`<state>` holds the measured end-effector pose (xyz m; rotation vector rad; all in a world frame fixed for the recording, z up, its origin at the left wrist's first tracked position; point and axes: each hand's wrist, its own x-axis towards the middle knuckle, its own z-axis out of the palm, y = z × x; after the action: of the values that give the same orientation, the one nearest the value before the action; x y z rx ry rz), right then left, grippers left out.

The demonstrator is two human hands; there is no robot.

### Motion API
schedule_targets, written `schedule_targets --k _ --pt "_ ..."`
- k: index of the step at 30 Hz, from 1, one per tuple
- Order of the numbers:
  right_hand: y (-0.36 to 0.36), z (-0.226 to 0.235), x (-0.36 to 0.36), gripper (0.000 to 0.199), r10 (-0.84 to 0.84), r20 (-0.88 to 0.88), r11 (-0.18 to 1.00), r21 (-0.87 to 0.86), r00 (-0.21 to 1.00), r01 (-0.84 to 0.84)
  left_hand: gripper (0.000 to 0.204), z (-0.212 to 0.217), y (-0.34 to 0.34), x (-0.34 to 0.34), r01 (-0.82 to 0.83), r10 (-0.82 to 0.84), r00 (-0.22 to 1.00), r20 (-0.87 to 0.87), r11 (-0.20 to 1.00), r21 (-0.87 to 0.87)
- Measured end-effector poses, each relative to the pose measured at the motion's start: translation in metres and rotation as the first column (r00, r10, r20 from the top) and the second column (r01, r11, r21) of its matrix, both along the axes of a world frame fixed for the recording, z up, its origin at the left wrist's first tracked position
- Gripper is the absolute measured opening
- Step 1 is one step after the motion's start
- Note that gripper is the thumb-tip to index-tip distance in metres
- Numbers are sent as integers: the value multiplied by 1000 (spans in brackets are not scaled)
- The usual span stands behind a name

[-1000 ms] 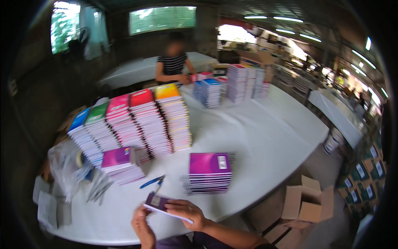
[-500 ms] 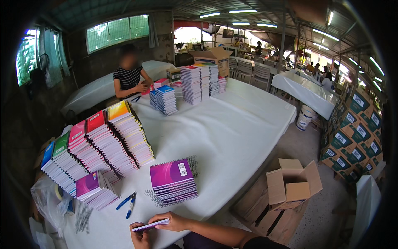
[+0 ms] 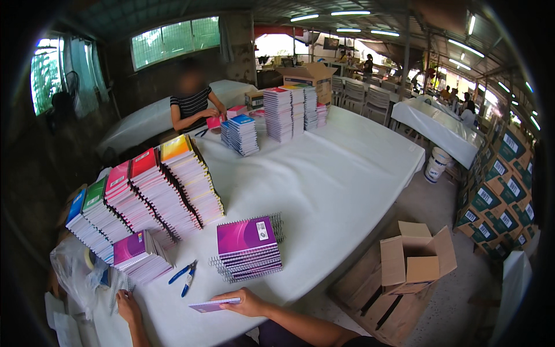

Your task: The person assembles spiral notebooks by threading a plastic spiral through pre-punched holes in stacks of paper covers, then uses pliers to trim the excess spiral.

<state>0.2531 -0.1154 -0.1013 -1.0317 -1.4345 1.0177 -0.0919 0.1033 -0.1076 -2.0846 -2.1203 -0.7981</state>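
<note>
A long desk (image 3: 347,173) draped in white cloth fills the view, and on its left side slanted rows of spiral notebooks (image 3: 156,191) lean in red, pink, yellow, green and blue. Beyond them a squat blue-topped stack (image 3: 241,134) and taller stacks (image 3: 289,113) stand near a person in a striped top (image 3: 193,107), who works at the far end. An open cardboard box (image 3: 416,263) sits on the floor to the right of the desk.

Nearer, a neat pile of purple spiral notebooks (image 3: 247,248) rests on the cloth, with a smaller leaning pink-purple pile (image 3: 139,254) to its left and blue-handled pliers (image 3: 184,276) lying between the two.

The step in hand looks like handling a single cover. The right hand (image 3: 245,302) grasps a thin purple cover sheet (image 3: 213,305) by its right end, holding it flat and low over the desk's near edge, just in front of the purple pile. The left hand (image 3: 124,302) lies on the cloth near the leaning pile, fingers loose and holding nothing.

Placing the sheet would call for keeping it level and squaring its edges. It looks flimsy, flat and glossy, with a pale edge.
</note>
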Motion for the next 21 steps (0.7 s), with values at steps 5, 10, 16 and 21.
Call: schedule_targets --k 5,10,16,21 --pt "-2 0 1 30 -36 12 994 99 999 35 22 -4 -28 21 120 -110 991 -75 981 153" --pt "-6 5 3 29 -21 -21 997 75 1000 23 34 2 -56 35 281 -282 959 -8 958 -61" --pt "5 4 -5 29 -7 -32 997 80 999 9 27 24 -55 21 115 -120 992 -30 985 -127" --pt "2 -4 -4 28 -49 -51 999 -26 997 48 21 38 -37 12 73 -83 994 78 990 122"
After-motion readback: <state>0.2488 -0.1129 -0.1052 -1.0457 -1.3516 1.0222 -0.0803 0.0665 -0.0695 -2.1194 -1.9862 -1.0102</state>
